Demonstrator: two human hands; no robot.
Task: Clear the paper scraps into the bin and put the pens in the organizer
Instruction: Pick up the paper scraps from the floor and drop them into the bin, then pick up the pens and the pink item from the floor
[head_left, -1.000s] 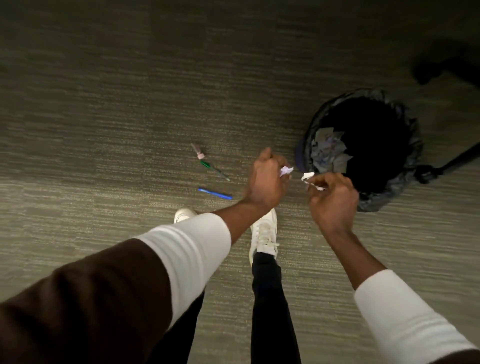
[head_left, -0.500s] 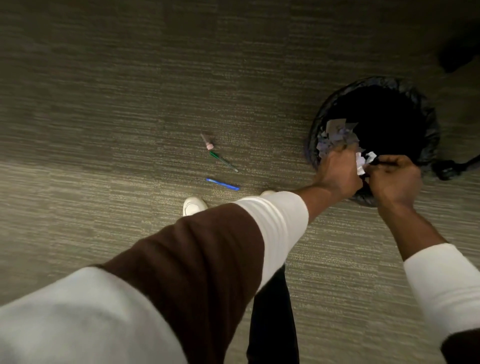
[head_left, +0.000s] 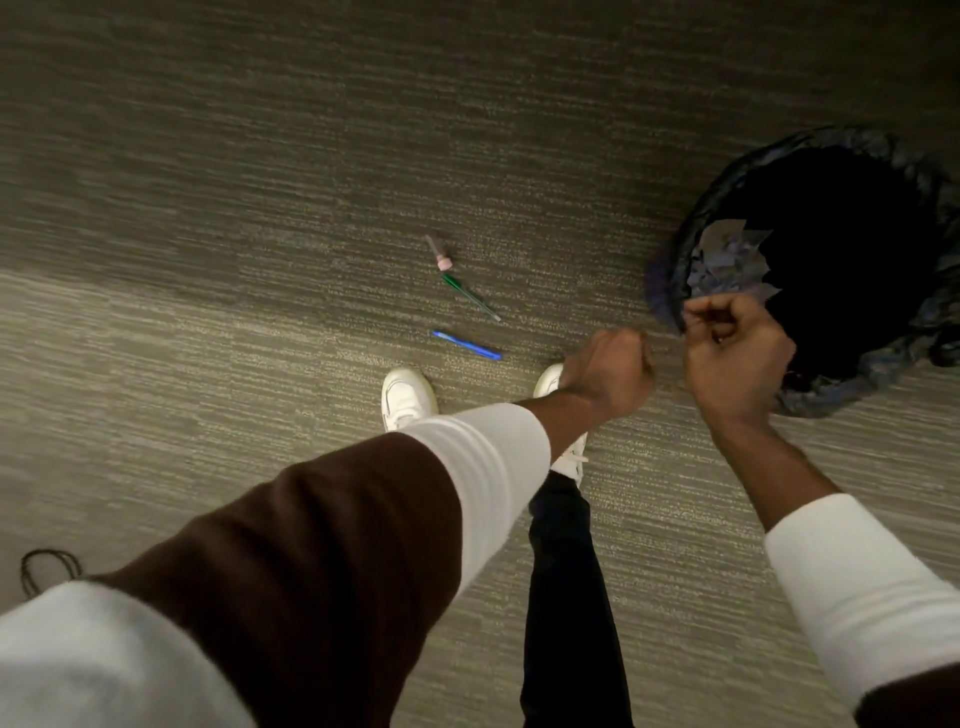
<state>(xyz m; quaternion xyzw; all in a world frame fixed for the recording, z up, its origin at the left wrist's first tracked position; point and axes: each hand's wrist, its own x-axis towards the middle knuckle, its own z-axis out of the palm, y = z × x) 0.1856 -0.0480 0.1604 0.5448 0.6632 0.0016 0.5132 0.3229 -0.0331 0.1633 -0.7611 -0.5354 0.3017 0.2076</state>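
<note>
A round bin (head_left: 696, 218) lined with a black bag stands on the carpet at the right, with paper scraps (head_left: 727, 254) lying against its near-left inner wall. My right hand (head_left: 732, 353) is curled into a fist over the bin's near rim, and no paper shows in it. Just left of the bin, my left hand (head_left: 608, 379) is a closed fist with nothing visible in it. On the carpet to the left lie a blue pen (head_left: 466, 345), a green pen (head_left: 470, 296) and a pink-capped pen (head_left: 439, 253). No organizer is in view.
My white shoes (head_left: 406, 397) and dark trouser leg (head_left: 566, 597) are below the pens. A dark cord loop (head_left: 47, 569) lies on the carpet at the lower left. Grey carpet stretches all around.
Both hands held white scraps over the bin half a second ago; now the scraps are gone from them and both hands have drawn back toward me, the left clear of the rim.
</note>
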